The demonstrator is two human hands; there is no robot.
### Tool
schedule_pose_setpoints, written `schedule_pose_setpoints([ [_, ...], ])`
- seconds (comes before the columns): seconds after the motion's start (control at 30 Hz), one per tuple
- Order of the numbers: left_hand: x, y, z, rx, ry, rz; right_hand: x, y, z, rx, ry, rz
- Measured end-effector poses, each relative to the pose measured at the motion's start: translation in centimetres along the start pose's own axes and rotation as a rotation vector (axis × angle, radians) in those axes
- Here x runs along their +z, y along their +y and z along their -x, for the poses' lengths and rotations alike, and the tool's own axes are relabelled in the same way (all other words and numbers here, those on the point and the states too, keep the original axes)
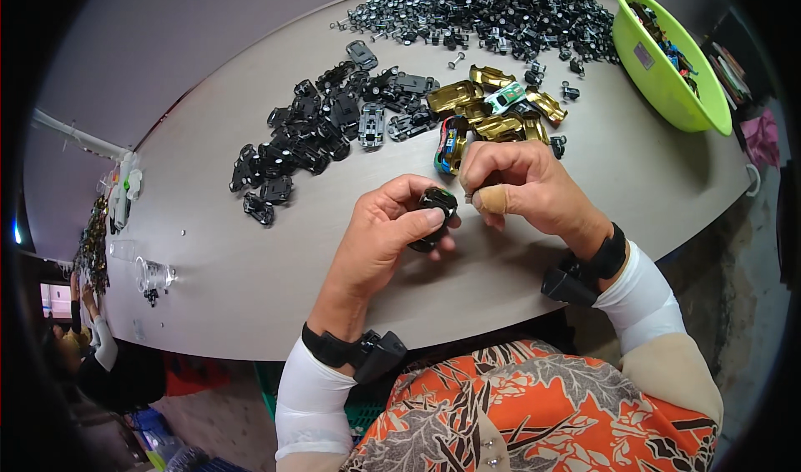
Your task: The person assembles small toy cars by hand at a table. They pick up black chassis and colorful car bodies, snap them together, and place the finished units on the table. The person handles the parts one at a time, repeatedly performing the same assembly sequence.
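Observation:
My left hand [385, 234] grips a small black toy car [435, 203], thumb across it and fingers underneath. Close by on the right, my right hand [526, 186] is closed in a pinch, with a tan plaster on its thumb. Something small and dark shows between its fingertips, too covered to name. Just beyond the hands lie gold toy car shells [457, 96], a green-and-white one [505, 97] and a multicoloured one [451, 145]. Farther left, black toy car bases [342, 109] are spread in a loose pile.
A large heap of black wheel-and-axle pieces [492, 13] covers the table's far side. At the right edge a lime-green basin [667, 71] holds colourful parts. A clear plastic cup [155, 273] lies at the left, where another person's arm [102, 338] reaches the table.

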State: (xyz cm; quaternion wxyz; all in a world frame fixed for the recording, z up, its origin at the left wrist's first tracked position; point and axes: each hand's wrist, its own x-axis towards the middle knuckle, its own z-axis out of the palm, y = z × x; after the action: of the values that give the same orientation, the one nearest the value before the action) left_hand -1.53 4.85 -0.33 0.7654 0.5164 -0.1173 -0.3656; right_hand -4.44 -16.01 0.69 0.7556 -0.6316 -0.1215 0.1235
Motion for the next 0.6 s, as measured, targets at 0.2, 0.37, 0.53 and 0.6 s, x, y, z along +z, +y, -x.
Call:
schedule_pose_setpoints([
  [0.2,-0.1,-0.7,0.2,0.044,-0.035,-0.135,0.4,0.1,0.1,-0.021,-0.042,-0.008],
  [0.37,0.6,-0.4,0.5,0.028,-0.018,-0.272,0.3,-0.1,0.3,0.173,-0.070,0.095],
  [0.53,0.8,-0.5,0.6,0.015,0.044,-0.436,1.1,0.1,0.0,0.285,-0.021,0.255],
  [0.6,0.9,-0.5,0.6,0.066,0.069,-0.546,1.3,1.2,0.1,0.065,0.005,0.440],
])
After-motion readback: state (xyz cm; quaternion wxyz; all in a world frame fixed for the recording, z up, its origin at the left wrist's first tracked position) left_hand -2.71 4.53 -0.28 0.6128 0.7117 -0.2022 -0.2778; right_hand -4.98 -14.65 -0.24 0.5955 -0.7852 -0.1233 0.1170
